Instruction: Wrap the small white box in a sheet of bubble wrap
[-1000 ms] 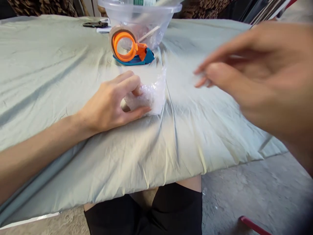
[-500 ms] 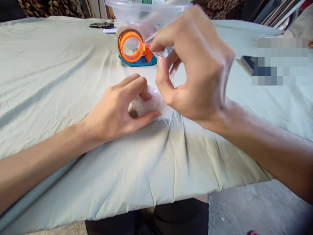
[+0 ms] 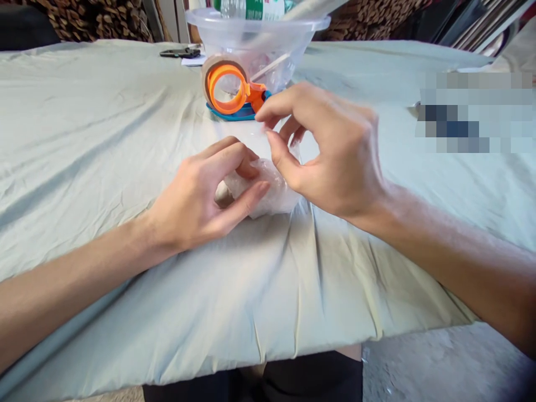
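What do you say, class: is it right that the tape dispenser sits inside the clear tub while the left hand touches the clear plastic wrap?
Not quite: the tape dispenser is outside the clear tub, on the cloth in front of it, as the head view shows. The left hand does touch the clear plastic wrap.

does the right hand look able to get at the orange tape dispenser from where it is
Probably yes: nothing visible stands between the right hand and the tape dispenser, though whether that hand holds anything is unclear.
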A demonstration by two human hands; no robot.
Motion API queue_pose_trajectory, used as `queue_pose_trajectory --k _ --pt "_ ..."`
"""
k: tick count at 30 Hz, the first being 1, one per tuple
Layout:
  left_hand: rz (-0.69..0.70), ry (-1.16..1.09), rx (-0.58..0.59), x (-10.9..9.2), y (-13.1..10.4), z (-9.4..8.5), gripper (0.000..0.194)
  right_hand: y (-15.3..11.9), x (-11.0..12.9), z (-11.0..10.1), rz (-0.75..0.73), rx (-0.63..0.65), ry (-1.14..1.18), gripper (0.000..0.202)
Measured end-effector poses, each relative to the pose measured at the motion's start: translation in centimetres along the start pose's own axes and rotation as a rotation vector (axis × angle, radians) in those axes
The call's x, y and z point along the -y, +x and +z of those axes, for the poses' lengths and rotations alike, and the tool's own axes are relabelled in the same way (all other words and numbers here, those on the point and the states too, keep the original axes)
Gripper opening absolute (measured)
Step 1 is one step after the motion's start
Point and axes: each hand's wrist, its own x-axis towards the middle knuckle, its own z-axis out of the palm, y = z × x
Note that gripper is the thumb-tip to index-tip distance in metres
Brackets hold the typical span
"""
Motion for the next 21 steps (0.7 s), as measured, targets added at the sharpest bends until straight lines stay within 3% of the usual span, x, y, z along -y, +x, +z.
queue_pose_trajectory --k 8,16,21 --pt "-0.029 0.116 -0.100 -0.10 -0.25 0.00 0.014 -0.04 0.04 -0.26 0.063 0.076 0.060 0.027" --pt "-0.016 0.024 -0.043 0.16 -0.11 0.10 0.013 -0.07 0.78 -1.00 0.093 0.156 -0.013 0.027" --pt "-0.161 -0.058 0.005 0.02 -0.03 0.09 0.019 -0.14 0.71 -0.85 0.083 0.167 0.002 0.029"
